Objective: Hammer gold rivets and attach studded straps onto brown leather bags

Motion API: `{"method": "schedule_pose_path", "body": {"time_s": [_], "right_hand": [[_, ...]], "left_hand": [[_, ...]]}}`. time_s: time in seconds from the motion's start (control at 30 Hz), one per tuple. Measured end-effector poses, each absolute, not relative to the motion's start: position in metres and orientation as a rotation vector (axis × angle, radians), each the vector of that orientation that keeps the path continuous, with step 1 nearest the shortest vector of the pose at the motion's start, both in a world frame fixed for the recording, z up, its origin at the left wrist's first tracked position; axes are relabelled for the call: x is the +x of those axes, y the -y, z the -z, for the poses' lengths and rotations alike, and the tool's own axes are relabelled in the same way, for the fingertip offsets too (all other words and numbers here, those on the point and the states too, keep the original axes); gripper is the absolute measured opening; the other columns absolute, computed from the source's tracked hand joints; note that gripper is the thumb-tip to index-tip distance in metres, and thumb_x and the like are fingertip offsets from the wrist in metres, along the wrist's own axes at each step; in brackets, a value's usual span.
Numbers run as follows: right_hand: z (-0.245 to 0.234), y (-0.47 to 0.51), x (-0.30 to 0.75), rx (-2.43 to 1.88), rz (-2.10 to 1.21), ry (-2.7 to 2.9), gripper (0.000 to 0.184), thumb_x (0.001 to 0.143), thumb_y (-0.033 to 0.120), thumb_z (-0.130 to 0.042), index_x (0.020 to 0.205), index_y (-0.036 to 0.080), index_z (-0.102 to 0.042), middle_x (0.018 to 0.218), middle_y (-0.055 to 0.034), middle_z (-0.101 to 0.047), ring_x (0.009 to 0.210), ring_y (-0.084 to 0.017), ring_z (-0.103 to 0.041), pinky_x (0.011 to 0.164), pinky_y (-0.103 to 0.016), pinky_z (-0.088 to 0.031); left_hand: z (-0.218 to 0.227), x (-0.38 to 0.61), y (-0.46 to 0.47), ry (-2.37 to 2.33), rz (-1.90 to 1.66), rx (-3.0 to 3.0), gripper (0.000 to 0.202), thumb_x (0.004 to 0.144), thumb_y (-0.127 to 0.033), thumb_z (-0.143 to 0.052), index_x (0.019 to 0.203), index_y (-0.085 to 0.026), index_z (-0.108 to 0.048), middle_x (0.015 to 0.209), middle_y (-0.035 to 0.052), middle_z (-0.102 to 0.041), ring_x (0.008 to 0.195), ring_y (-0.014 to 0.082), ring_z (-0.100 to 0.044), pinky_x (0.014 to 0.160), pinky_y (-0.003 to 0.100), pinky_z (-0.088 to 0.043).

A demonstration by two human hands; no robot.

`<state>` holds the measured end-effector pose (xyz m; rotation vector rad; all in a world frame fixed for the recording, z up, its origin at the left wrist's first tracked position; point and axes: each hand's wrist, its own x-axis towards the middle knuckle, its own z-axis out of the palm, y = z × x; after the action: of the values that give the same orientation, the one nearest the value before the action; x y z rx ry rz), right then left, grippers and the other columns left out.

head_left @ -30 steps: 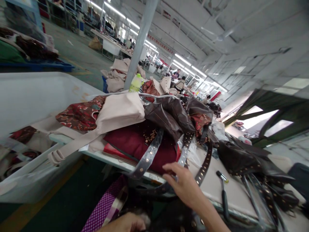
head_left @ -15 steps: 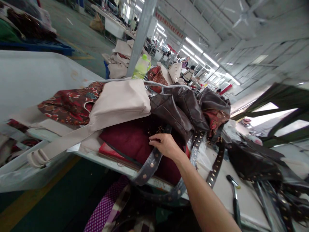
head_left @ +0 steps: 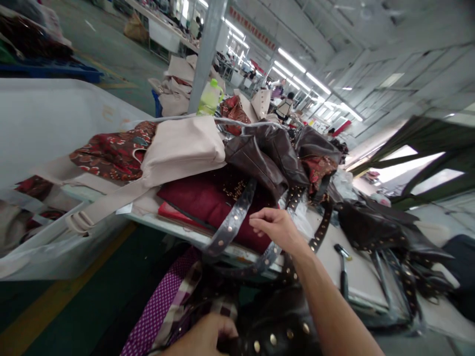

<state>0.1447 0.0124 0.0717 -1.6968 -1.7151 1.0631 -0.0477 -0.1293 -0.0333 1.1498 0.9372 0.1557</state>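
Note:
My right hand [head_left: 276, 228] hangs with its fingers loosely apart over a wine-red fabric piece [head_left: 237, 217], close to a dark studded leather strap [head_left: 232, 222], and holds nothing. At the bottom edge, my left hand [head_left: 206, 336] grips a dark studded leather bag [head_left: 278, 326] with purple dotted lining [head_left: 159, 301]. Part of that hand is cut off by the frame. Across the worktable [head_left: 174, 232] lie a beige leather bag [head_left: 181, 153] and a brown leather bag [head_left: 256, 163].
A small hammer [head_left: 343, 267] lies on the table to the right, beyond it a heap of dark studded bags [head_left: 371, 227]. A large white plastic bin [head_left: 48, 138] stands at left. A steel pillar [head_left: 206, 49] rises behind the table, with a green bottle [head_left: 210, 98] in front.
My right hand has moved from the table's front edge out over the red fabric. My left hand, out of view half a second ago, is back at the bottom edge on the studded bag.

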Motion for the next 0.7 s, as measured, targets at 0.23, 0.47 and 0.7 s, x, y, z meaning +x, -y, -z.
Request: {"method": "schedule_pose_path", "body": {"time_s": [0.23, 0.47, 0.7], "right_hand": [[-0.071, 0.159, 0.170, -1.780, -1.217, 1.634, 0.012, 0.083, 0.026, -0.068, 0.082, 0.016, -0.076, 0.073, 0.0006, -0.070, 0.065, -0.009, -0.060, 0.060, -0.017, -0.045], [-0.049, 0.222, 0.169, -1.741, -1.067, 1.801, 0.010, 0.084, 0.012, -0.070, 0.085, 0.019, -0.077, 0.082, 0.0035, -0.074, 0.077, -0.007, -0.066, 0.071, -0.015, -0.044], [-0.047, 0.234, 0.169, -1.693, -0.999, 1.821, 0.010, 0.081, 0.011, -0.074, 0.086, 0.018, -0.080, 0.082, 0.0001, -0.074, 0.077, -0.009, -0.066, 0.071, -0.016, -0.044]], "left_hand": [[0.014, -0.036, 0.139, -0.762, -0.180, 1.210, 0.029, 0.061, -0.036, -0.061, 0.080, -0.014, -0.064, 0.071, -0.0022, -0.053, 0.071, 0.0149, -0.047, 0.064, 0.026, -0.032], [0.007, -0.018, 0.155, -0.758, -0.166, 1.314, 0.033, 0.065, -0.038, -0.061, 0.086, -0.012, -0.066, 0.075, -0.0015, -0.055, 0.074, 0.0151, -0.047, 0.065, 0.026, -0.034], [0.012, -0.012, 0.170, -0.740, -0.162, 1.406, 0.030, 0.067, -0.034, -0.061, 0.087, -0.013, -0.068, 0.077, -0.0004, -0.060, 0.074, 0.0156, -0.051, 0.064, 0.025, -0.034]]}}
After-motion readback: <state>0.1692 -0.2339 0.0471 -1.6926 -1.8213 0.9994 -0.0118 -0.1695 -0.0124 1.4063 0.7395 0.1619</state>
